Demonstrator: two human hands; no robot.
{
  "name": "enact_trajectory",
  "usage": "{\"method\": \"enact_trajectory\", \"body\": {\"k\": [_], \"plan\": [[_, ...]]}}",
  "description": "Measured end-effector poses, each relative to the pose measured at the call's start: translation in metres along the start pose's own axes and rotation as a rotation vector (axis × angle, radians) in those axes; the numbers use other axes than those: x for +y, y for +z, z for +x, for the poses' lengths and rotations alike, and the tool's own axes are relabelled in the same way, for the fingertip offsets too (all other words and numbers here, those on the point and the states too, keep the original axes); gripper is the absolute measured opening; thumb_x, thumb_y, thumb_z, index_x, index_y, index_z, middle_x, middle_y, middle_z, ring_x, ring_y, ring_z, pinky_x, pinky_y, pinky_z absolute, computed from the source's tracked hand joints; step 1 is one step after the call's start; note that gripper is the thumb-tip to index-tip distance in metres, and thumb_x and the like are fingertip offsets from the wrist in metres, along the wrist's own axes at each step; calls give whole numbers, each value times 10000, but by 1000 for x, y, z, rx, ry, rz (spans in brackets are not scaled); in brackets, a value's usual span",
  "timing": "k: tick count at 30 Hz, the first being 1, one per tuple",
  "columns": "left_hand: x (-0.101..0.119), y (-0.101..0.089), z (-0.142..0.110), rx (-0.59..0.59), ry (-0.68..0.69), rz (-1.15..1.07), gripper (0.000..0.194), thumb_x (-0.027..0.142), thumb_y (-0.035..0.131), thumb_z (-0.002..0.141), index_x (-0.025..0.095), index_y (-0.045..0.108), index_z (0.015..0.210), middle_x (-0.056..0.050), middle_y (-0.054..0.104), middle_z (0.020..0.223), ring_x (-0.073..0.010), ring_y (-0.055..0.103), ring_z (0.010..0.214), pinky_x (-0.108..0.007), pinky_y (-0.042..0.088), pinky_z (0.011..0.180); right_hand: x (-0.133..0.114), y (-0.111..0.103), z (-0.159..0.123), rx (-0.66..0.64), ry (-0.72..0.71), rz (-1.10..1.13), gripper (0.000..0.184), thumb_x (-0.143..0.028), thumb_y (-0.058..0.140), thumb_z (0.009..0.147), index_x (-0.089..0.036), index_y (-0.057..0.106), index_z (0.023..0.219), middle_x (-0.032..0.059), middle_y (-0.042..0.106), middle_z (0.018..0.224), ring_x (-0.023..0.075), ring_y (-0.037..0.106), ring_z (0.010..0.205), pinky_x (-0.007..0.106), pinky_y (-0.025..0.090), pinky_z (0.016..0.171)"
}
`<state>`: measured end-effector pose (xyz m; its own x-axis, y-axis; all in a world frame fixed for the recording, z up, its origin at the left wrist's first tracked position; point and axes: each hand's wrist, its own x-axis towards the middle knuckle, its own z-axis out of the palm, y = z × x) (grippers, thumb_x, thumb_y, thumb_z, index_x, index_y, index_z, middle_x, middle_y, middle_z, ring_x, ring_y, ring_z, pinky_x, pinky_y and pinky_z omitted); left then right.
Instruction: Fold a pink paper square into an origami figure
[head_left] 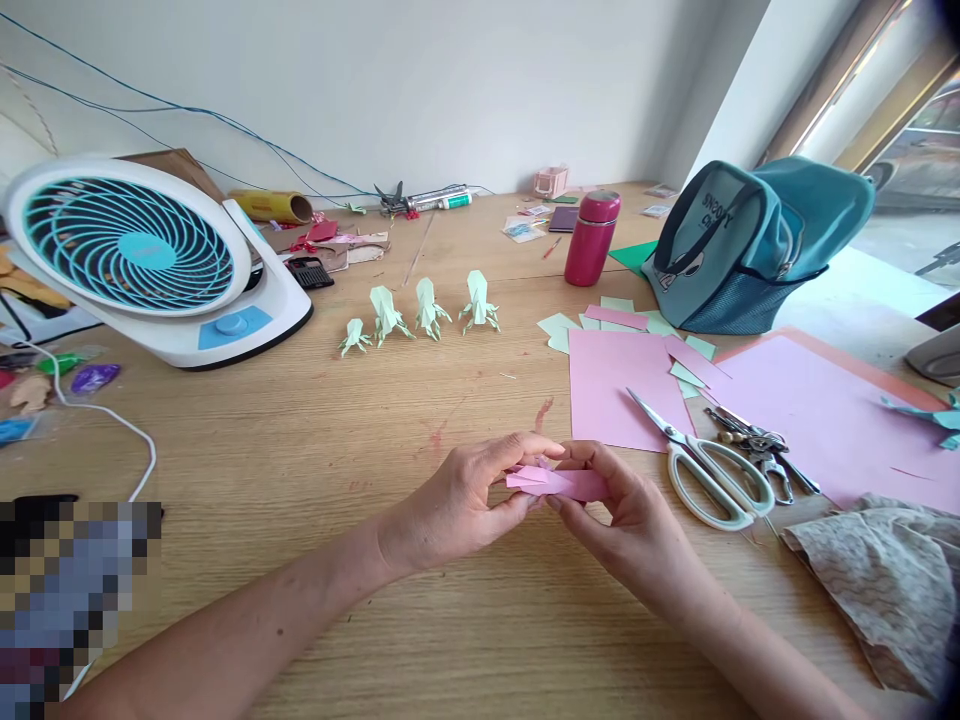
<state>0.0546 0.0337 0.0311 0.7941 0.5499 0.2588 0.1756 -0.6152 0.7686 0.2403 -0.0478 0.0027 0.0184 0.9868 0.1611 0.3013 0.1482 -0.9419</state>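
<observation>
A small folded piece of pink paper [574, 484] is pinched between both hands above the wooden table. My left hand [469, 495] grips its left end, with the thumb below and the fingers curled above. My right hand [622, 505] closes on the right end in the same way. Part of the folds is hidden behind the fingers. White-handled scissors [720, 485] lie partly spread to the right of my right hand, their tip on a pink paper sheet [615, 380]. Several pale green origami figures [478, 302] stand in a row beyond my hands.
A white and blue fan [142, 250] stands at the left. Behind the sheets are a dark pink flask [592, 238] and a teal backpack [757, 245]. Keys [765, 450] lie beside the scissors, a patterned cloth [885, 580] at the right edge. A white cord [146, 440] runs down the left.
</observation>
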Motion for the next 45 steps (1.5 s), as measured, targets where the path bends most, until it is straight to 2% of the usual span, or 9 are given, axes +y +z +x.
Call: {"method": "enact_trajectory", "body": {"k": [5, 9, 17, 20, 24, 31, 34, 39, 45], "plan": [[8, -2, 0, -44, -78, 52, 407, 43, 528, 843, 209, 543, 1214, 4, 696, 994, -115, 640, 805, -214, 486, 725, -5, 3, -1, 28, -61, -98, 269, -141, 603, 867, -252, 611, 1112, 26, 748, 958, 178, 706, 852, 290, 565, 771], [11, -2, 2, -54, -129, 16, 393, 43, 524, 827, 211, 538, 1182, 15, 663, 933, -116, 608, 781, -216, 471, 710, -3, 4, -1, 46, -66, -110, 264, -139, 604, 870, -244, 605, 1112, 43, 755, 971, 190, 720, 870, 297, 573, 768], [8, 2, 0, -77, -185, -176, 418, 77, 481, 919, 210, 460, 1315, -75, 632, 1198, -160, 630, 1013, -251, 516, 830, 2, 4, -2, 61, -76, -56, 242, -150, 571, 917, -257, 586, 1134, 47, 697, 1085, 187, 676, 1000, 299, 558, 839], [4, 6, 0, -28, -182, -142, 443, 12, 479, 881, 207, 490, 1278, -60, 662, 1149, -158, 635, 1033, -271, 499, 901, 4, 6, -3, 44, -74, -16, 249, -136, 549, 919, -249, 581, 1139, 55, 682, 1066, 185, 678, 949, 313, 567, 832], [0, 10, 1, 23, -267, -184, 407, 72, 523, 891, 207, 477, 1272, -28, 697, 988, -149, 660, 894, -268, 515, 825, 6, 7, -4, 46, -71, -7, 200, -168, 548, 929, -234, 588, 1114, 76, 676, 1065, 197, 678, 939, 322, 572, 812], [4, 5, 1, -5, -213, -155, 545, -17, 561, 789, 204, 506, 1284, -36, 678, 1145, -144, 637, 1058, -246, 486, 937, 3, 7, -1, 32, -36, 47, 184, -198, 524, 950, -239, 570, 1123, 72, 665, 1089, 199, 670, 960, 315, 567, 801], [6, 4, 2, -36, -223, -225, 452, 41, 567, 860, 204, 492, 1275, -25, 688, 1107, -127, 642, 995, -233, 492, 895, 1, 7, -2, 47, -42, 54, 163, -197, 523, 951, -242, 553, 1105, 56, 648, 1043, 192, 650, 935, 295, 550, 769], [2, 7, 2, 11, -241, -240, 170, 172, 597, 926, 198, 528, 1079, 3, 642, 969, -116, 588, 866, -221, 461, 775, -2, 8, -4, 66, -95, -72, 102, -180, 522, 949, -234, 539, 1033, 25, 616, 914, 169, 589, 796, 259, 492, 673], [3, 7, -1, -5, -210, -207, 203, 236, 603, 929, 196, 471, 1077, -7, 569, 987, -126, 538, 857, -238, 445, 753, 1, 9, -6, 60, -152, -146, 157, -137, 503, 956, -241, 499, 1074, 25, 595, 957, 162, 576, 834, 259, 477, 719]]}}
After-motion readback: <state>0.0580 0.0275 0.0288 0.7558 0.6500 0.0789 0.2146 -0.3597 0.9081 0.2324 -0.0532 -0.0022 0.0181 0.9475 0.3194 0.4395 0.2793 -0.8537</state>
